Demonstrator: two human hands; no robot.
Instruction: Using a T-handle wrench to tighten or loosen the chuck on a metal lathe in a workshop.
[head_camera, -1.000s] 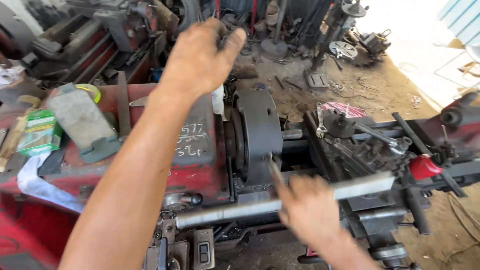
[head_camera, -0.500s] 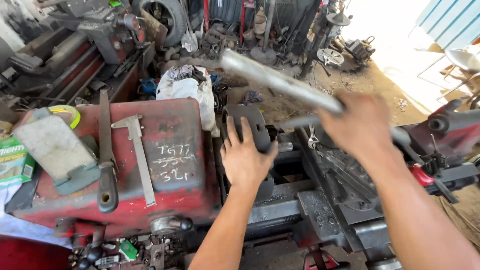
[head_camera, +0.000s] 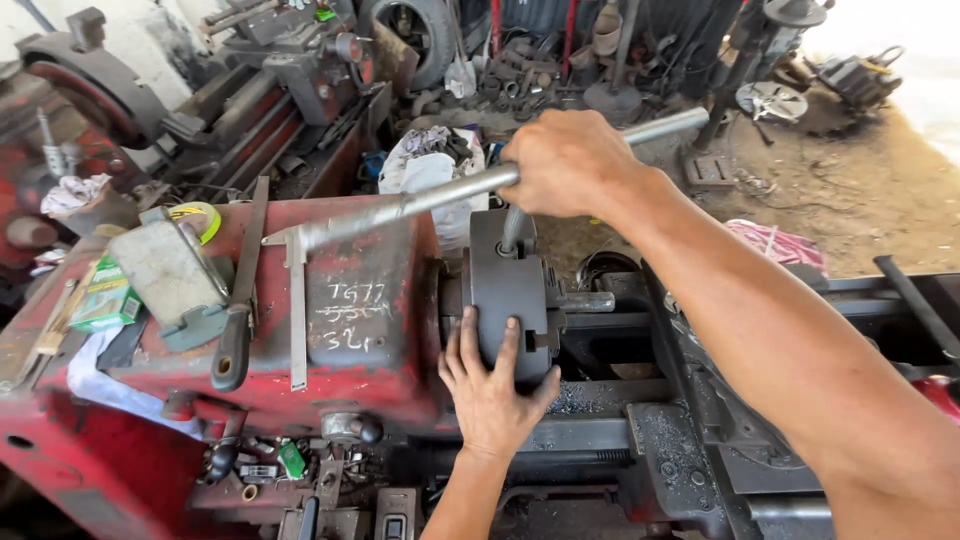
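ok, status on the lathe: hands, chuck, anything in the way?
Left hand flat on chuck. Right hand grips long bar above chuck. Caliper and wrench on headstock, apart from chuck.

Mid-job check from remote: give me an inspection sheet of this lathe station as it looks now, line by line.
Surface: red lathe headstock top, worn paint, chalk marks on it.
Job's things: dark round chuck on the spindle; long grey metal bar slanting above it, joined to a short stem that goes down into the chuck's top.
Clutter: caliper, dark-handled tool, grey block, yellow tape roll, green box, white rag.
Grippers: right hand closed around the bar; left hand flat against the chuck's face.
Cables: nothing seen.
Surroundings: second lathe behind, scrap parts, tyre, dirt floor.
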